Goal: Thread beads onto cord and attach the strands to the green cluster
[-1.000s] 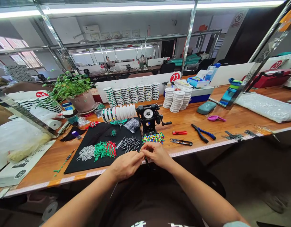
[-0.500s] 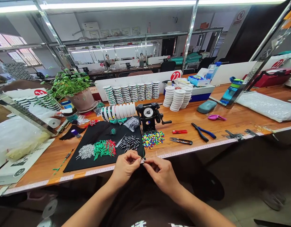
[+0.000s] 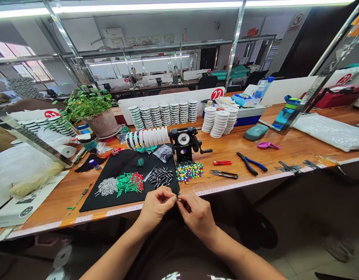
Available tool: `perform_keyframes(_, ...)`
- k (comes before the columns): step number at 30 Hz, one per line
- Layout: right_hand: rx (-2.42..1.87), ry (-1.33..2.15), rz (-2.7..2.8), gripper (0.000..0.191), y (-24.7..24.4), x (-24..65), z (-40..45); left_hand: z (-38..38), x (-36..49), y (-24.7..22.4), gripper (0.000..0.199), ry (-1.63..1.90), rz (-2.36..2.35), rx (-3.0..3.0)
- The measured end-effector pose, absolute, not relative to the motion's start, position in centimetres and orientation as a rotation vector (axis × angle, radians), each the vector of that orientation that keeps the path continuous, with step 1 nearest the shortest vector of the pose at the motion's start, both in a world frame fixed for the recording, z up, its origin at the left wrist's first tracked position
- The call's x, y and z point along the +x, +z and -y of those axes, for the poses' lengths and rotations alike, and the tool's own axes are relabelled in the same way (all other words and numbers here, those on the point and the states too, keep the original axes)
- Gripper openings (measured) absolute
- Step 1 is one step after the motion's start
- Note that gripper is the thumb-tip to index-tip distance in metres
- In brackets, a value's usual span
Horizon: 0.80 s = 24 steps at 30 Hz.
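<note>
My left hand point(image 3: 157, 206) and my right hand point(image 3: 198, 213) meet just over the table's front edge, both with fingers pinched. Between their fingertips is a tiny dark piece point(image 3: 178, 198) with a bit of green by it, too small to name. Beyond my left hand, a black mat point(image 3: 109, 202) bears grey metal beads point(image 3: 106, 187), green and red tubes point(image 3: 129, 182) and black tubes point(image 3: 160, 177). Multicoloured beads point(image 3: 189, 172) lie in a heap beyond my fingertips. Behind them stands a black hand-cranked winder point(image 3: 183, 144) with white spools point(image 3: 156, 136) on its shaft.
To the right lie thread snips point(image 3: 224, 174), a red cutter-like tool point(image 3: 222, 163), blue-handled pliers point(image 3: 252, 163) and a pink scoop point(image 3: 268, 146). White spool stacks point(image 3: 220, 124) stand behind. A potted plant point(image 3: 100, 123) is at the back left, a metal post point(image 3: 302, 101) at the right.
My right hand's fingers have curled in and closed up on my left fingertips, and the small dark piece shows less. My left hand has hardly moved. The view has shifted slightly.
</note>
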State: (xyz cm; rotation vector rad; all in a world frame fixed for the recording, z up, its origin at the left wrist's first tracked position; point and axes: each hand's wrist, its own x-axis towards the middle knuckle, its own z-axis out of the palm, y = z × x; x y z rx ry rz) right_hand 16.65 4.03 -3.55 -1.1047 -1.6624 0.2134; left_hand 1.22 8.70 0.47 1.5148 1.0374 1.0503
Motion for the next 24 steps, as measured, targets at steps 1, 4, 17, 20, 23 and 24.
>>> perform_keyframes(1, -1.107, 0.188, 1.665, 0.018, -3.4, 16.6, -4.1, -8.7, 1.2, 0.5, 0.019, 1.047, -1.036, 1.52)
perform_keyframes(4, -1.082, 0.321, 1.621, 0.016, -2.5, 16.6, -4.0, -8.6, 1.0, 0.7, 0.014, 1.046, -1.039, 1.547)
perform_keyframes(17, -0.929, 0.701, 1.345, 0.012, -1.7, 17.5, -3.6, -7.5, 0.8, 1.0, 0.011, 1.08, -1.102, 1.795)
perform_keyframes(20, -0.89, 1.054, 1.198, 0.025, -2.1, 16.9, -4.3, -7.6, 0.7, 0.8, 0.014, 1.067, -1.088, 1.751)
perform_keyframes(23, -0.893, 1.221, 1.07, 0.034, -2.6, 16.4, -4.7, -7.8, 0.5, 0.5, 0.014, 1.053, -1.06, 1.67)
perform_keyframes(24, -0.899, 1.214, 1.058, 0.033, -2.7, 16.3, -4.7, -7.9, 0.4, 0.4, 0.014, 1.05, -1.047, 1.639)
